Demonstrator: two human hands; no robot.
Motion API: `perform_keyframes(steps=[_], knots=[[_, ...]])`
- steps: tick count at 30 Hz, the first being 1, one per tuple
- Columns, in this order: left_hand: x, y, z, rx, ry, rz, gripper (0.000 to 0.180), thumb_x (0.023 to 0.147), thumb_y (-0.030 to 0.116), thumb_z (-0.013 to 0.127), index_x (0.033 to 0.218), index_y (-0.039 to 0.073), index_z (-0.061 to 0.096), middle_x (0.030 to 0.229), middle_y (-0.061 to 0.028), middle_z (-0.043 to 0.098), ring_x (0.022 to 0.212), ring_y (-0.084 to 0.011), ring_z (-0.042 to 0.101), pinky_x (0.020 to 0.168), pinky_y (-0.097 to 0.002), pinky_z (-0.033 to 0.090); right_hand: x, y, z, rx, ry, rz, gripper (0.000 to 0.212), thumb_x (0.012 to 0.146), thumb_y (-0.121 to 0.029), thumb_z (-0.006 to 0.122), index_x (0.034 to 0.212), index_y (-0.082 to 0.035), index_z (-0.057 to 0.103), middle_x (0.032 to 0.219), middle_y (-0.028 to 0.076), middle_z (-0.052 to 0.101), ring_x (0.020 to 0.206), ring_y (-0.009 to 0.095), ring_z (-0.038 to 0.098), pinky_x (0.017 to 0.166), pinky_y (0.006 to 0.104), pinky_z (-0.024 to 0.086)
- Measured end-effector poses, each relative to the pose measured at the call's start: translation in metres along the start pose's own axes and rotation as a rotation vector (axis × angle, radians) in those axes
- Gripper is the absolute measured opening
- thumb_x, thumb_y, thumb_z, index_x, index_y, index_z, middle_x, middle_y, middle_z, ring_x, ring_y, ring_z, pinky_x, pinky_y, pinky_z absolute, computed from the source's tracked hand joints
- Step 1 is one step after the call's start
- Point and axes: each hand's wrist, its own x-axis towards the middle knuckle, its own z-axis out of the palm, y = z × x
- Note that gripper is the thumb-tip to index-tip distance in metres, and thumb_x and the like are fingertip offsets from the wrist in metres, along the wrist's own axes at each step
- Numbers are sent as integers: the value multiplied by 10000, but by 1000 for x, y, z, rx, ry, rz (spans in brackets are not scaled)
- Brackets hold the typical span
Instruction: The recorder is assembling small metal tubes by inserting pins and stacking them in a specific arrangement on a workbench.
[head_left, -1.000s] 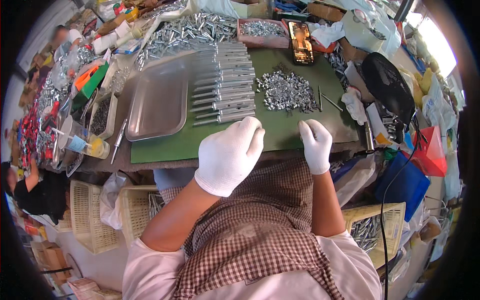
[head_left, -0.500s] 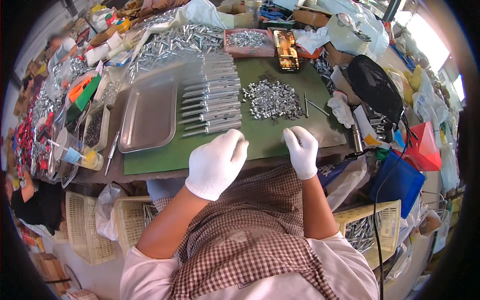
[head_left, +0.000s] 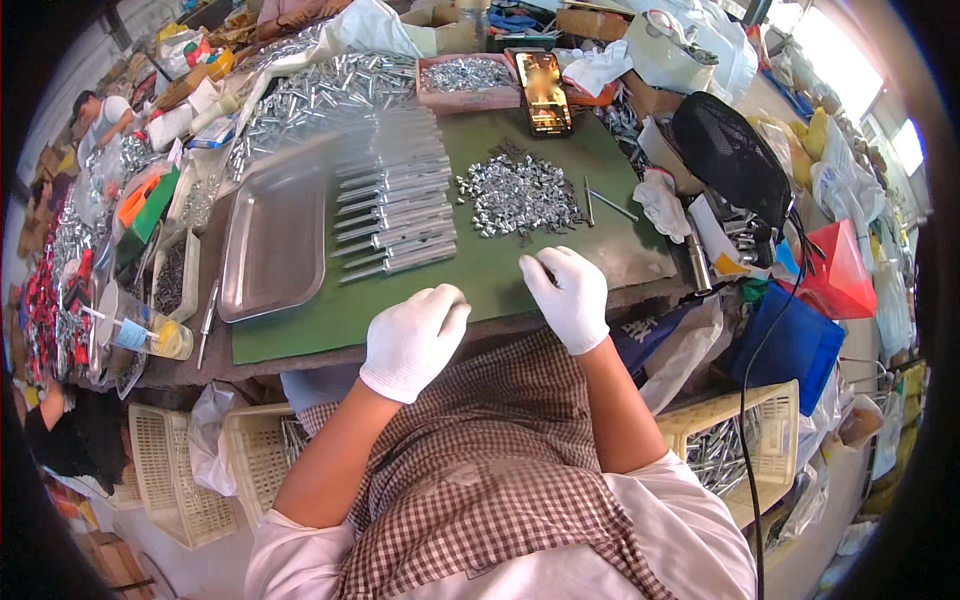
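My left hand (head_left: 414, 341), in a white knitted glove, is closed at the front edge of the green mat (head_left: 300, 335). Its curled fingers hide whatever they may hold. To its right, my right hand (head_left: 570, 298), gloved alike, pinches thumb and fingers together, with a small dark spot between them that I cannot make out. Beyond my left hand lies a row of slim metal rods with sleeves (head_left: 400, 225), side by side. Past my right hand is a pile of small silvery metal parts (head_left: 520, 195), with dark screw-like pieces around it. Two thin rods (head_left: 589, 203) lie beside that pile.
An oblong metal tray (head_left: 272, 240) lies left of the rods. Behind are a heap of metal tubes (head_left: 330, 95), a pink box of small parts (head_left: 468, 80) and a lit phone (head_left: 543, 95). A black mesh cover (head_left: 730, 160) is right; a cream crate (head_left: 745, 450) stands below.
The whole view has shifted, so the table's things sit farther left. My left hand has drawn slightly back toward me; my right hand has come a little left, its pinch turned more into view.
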Motion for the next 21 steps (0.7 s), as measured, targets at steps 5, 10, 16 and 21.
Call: perform_keyframes(steps=[5,10,16,21], knots=[[-2,-1,2,12,13,25,52,906,169,670,906,118,676,814,-96,684,714,-311,678,633,-402,533,0,-4,2,-58,-4,3,295,887,-231,715,677,-65,590,663,123,562,622,341,593,566,431,460],[-2,1,0,23,4,28,43,900,160,675,899,116,679,789,-90,669,700,-302,674,628,-392,532,-1,-4,2,-80,-15,-11,293,886,-242,715,678,-72,597,662,115,558,614,336,594,559,430,462],[-3,-1,5,38,27,59,86,902,217,679,885,134,667,781,-73,657,683,-298,672,608,-403,537,-2,-5,1,-115,-47,-11,237,885,-207,712,726,-52,631,695,129,567,647,336,593,588,410,464],[-3,0,5,32,48,71,27,897,144,679,901,118,682,812,-89,674,718,-301,673,644,-386,529,0,-2,6,-171,-48,-26,326,893,-293,702,671,-81,591,672,112,566,635,341,615,572,444,481]])
